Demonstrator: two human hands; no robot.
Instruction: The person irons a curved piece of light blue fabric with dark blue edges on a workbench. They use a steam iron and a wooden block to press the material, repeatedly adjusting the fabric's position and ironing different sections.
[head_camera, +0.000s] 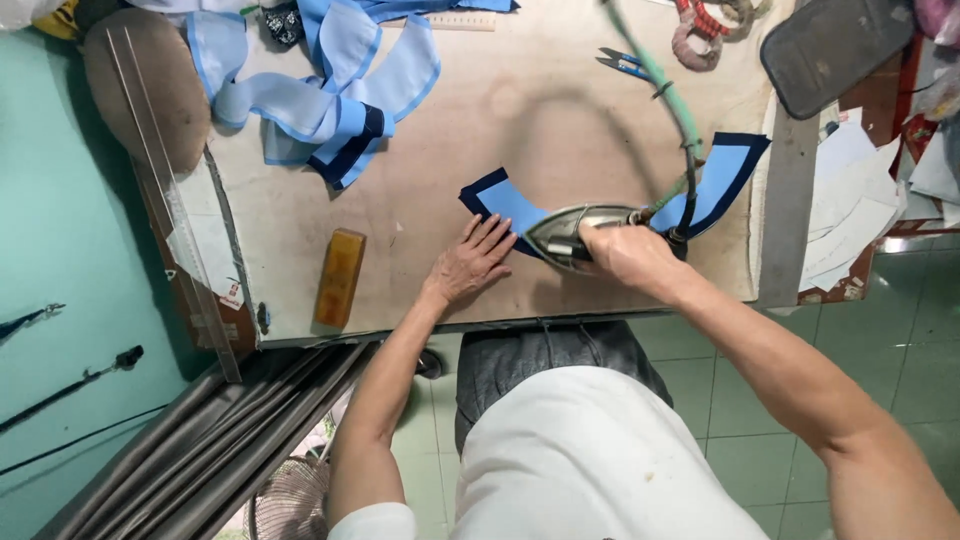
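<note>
Blue cloth, a curved collar piece (505, 203) in light blue with a navy border, lies flat near the front edge of the counter (560, 110), and pressing it is the step in hand. A steel iron (572, 233) sits on the middle of the piece, nose toward its left end. The right hand (628, 252) has its grip wrapped around the iron's handle; the left hand (477, 260) rests open, fingers spread, pinning the piece's left end just beside the iron's nose. Judging from this, sliding the iron on calls for keeping those fingers clear of the hot plate. The iron's green hose (668, 95) arcs up behind the piece. Left of the piece lies an amber block (340, 277); behind it, well apart, a heap of blue strips (335, 90) and small snips (625, 64).
</note>
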